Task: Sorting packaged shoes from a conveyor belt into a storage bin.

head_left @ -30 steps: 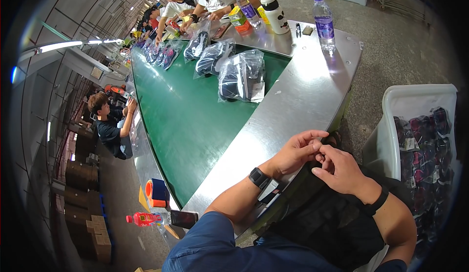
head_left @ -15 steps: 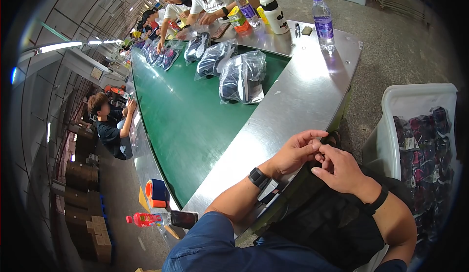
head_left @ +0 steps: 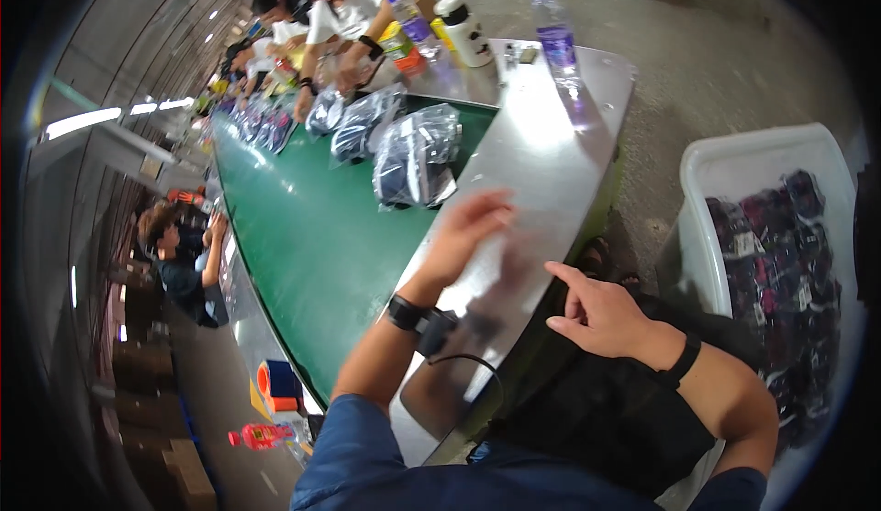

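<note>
My left hand [head_left: 466, 236] reaches over the steel table edge [head_left: 514, 172] with its fingers stretched out, somewhat blurred, and nothing in it. It is nearest to a clear plastic bag of dark shoes [head_left: 415, 158] on the green conveyor belt [head_left: 317, 263]. Behind that bag lie another bagged pair [head_left: 365, 124] and a smaller bag [head_left: 325, 112]. My right hand [head_left: 606, 316] hovers above my dark-clothed lap. Its index finger points out and its thumb stands apart; the hand is open and holds nothing.
A white bin [head_left: 697, 227] full of bagged shoes stands at my right. Water bottles [head_left: 554, 38] and a white flask [head_left: 463, 32] line the table's far end. Co-workers sit along the belt. At lower left are an orange-and-blue tape roll [head_left: 278, 384] and a red bottle [head_left: 263, 436].
My hands, close together before, have parted. The left has moved up and left toward the bagged shoes; the right has shifted slightly left. The whole view has swung a little.
</note>
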Available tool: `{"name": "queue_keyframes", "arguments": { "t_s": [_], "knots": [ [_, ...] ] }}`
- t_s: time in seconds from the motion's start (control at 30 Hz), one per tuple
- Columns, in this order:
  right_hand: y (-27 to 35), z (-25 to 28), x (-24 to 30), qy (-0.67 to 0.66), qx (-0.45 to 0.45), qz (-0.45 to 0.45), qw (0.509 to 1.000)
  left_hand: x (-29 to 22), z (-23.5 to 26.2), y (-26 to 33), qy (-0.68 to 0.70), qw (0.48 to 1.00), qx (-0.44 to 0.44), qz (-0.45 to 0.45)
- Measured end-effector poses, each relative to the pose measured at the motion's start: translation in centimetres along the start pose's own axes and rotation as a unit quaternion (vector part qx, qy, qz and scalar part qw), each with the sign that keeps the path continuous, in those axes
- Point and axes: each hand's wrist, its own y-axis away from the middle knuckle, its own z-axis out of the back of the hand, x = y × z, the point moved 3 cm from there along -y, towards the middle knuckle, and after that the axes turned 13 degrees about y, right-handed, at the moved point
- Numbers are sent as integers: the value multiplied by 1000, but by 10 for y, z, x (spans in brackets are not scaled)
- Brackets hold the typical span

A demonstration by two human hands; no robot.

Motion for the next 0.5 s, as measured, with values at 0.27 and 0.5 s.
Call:
{"name": "queue_keyframes", "arguments": {
  "t_s": [0.27, 0.5],
  "knots": [
    [-12, -22, -46, 92, 12, 25, 995, 20, 299, -103, -199, 931, -303, -44],
    [-7, -17, -38, 138, 44, 40, 989, 81, 329, -99, -263, 945, -168, -100]
  ]
}}
